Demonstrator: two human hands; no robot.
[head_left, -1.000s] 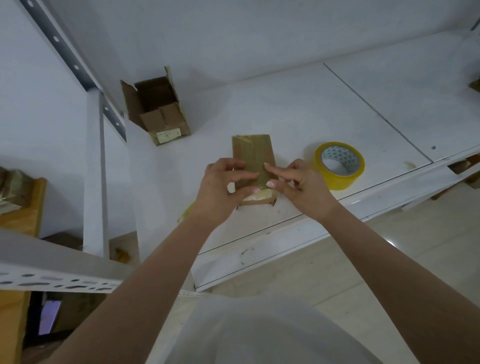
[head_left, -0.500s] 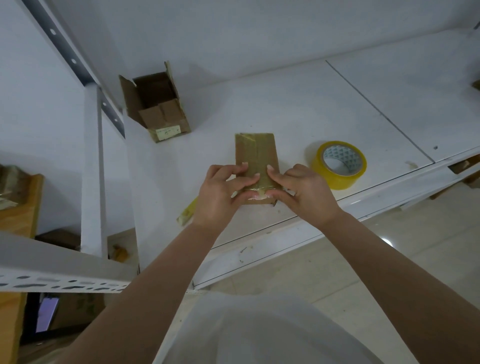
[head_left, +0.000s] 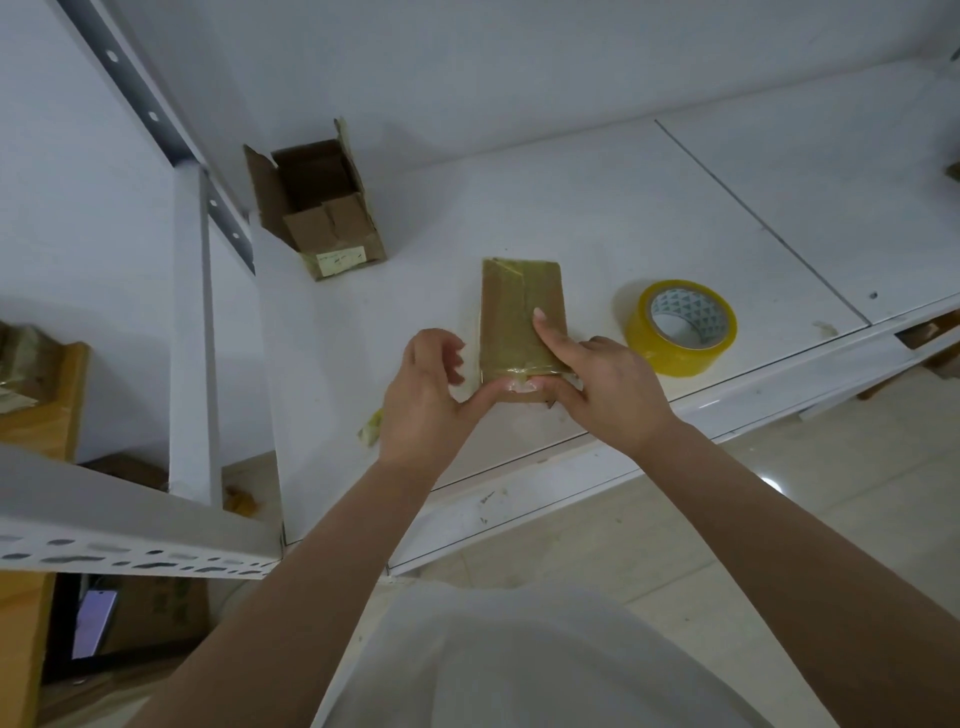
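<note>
The small cardboard box (head_left: 506, 306) is a flat brown oblong, closed and wrapped in glossy clear tape that gives it an olive sheen. A tape seam runs lengthwise down its top. It lies flat on its broad face, just left of the yellow tape roll (head_left: 680, 327) and not touching it, its far end reaching a little beyond the roll.

taped box (head_left: 511, 322) near end partly covered, carton label (head_left: 340, 258) unreadable
</note>
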